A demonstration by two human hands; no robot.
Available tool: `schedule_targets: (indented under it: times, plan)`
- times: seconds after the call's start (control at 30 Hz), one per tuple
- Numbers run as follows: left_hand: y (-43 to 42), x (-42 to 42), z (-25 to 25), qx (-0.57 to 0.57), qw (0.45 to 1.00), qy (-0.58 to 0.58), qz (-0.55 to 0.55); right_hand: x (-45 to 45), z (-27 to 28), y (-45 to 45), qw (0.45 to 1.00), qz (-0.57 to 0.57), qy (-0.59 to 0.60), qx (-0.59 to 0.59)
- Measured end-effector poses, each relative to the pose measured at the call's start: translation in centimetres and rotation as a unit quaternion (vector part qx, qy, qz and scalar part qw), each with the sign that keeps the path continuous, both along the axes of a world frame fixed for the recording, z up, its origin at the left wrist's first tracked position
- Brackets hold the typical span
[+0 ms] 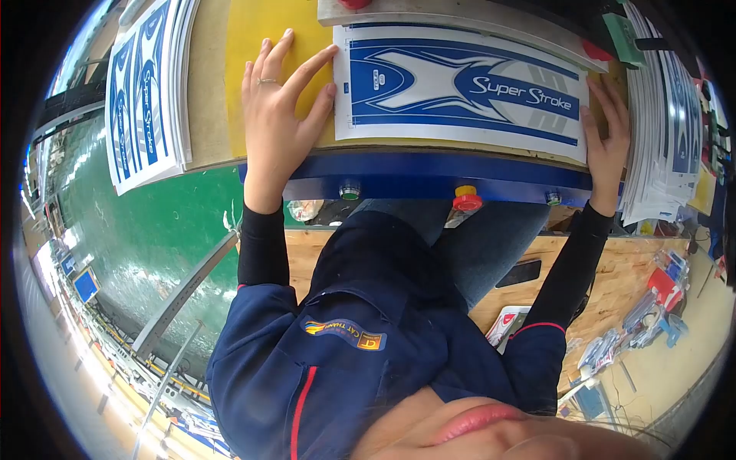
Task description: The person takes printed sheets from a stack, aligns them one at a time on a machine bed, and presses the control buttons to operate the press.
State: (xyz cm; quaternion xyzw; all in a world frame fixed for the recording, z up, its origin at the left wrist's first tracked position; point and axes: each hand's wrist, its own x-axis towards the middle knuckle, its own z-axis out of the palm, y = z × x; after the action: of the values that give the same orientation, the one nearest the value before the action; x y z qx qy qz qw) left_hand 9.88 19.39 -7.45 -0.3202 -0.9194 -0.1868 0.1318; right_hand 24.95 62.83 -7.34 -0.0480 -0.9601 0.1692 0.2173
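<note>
A white sheet printed in blue with "Super Stroke" (429, 88) lies flat on the work table in front of me, its long side running left to right. My left hand (285, 111), with a ring on one finger, rests over a yellow surface (253, 31). Its fingers are spread, and the index fingertip and thumb meet the sheet's left edge. At the opposite end, my right hand (608, 146) touches the right edge with its fingers stretched out. Neither hand grips anything.
A pale machine bar (460, 19) crosses behind the sheet. Printed sheets are stacked at left (146, 100) and right (663, 130). The blue table front (414, 175) carries a red push button (466, 199) and a green button (349, 192). A phone (519, 274) lies on a wooden surface below.
</note>
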Motion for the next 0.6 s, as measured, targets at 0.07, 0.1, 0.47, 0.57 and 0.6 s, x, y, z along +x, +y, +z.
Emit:
schedule_targets:
  times: [0.07,0.1,0.47,0.57,0.6]
  plan:
    - [0.04,0.06,-0.01,0.001,1.000,-0.002,0.001,0.06,-0.03,0.01,1.000,0.000,-0.001,-0.004]
    - [0.03,0.07,-0.04,0.002,1.000,-0.003,0.002,0.04,0.01,-0.06,1.000,0.000,-0.001,-0.006]
    - [-0.01,0.05,-0.13,0.002,1.000,-0.004,0.005,0.02,0.04,-0.05,1.000,0.005,0.003,-0.009]
    - [0.02,0.09,-0.08,0.002,1.000,-0.005,0.007,0.02,0.02,-0.14,1.000,0.003,0.003,-0.008]
    - [0.00,0.07,-0.08,0.003,1.000,-0.004,0.006,0.02,-0.01,-0.13,1.000,0.002,0.003,-0.006]
